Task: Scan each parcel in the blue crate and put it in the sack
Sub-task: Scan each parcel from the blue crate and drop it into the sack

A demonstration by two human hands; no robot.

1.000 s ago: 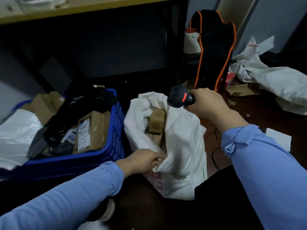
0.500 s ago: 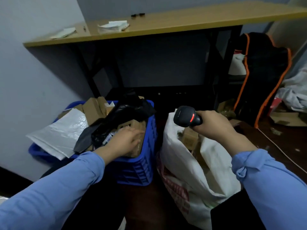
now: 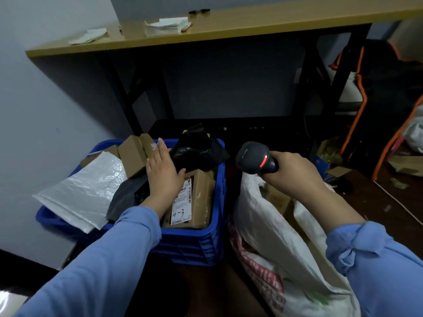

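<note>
The blue crate (image 3: 194, 239) stands on the floor at centre left, filled with parcels. My left hand (image 3: 163, 172) reaches into it with straight fingers, lying over the black plastic parcel (image 3: 196, 152) and beside the small cardboard boxes (image 3: 134, 154). A labelled cardboard box (image 3: 199, 197) marked "4-3" lies just right of my wrist. A white poly mailer (image 3: 84, 191) hangs over the crate's left rim. My right hand (image 3: 295, 172) grips the black barcode scanner (image 3: 254, 160), its red light on, above the open white sack (image 3: 274, 239), which holds cardboard boxes.
A wooden desk (image 3: 229, 24) with black legs stands behind the crate, papers on top. A black and orange bag (image 3: 389, 106) leans at the right. Cardboard scraps and a thin cable (image 3: 398, 202) lie on the dark floor to the right. A grey wall is on the left.
My left hand left the sack's mouth, went to the crate and now reaches further back over the black parcel. My view swung left and up. The scanner stayed over the sack.
</note>
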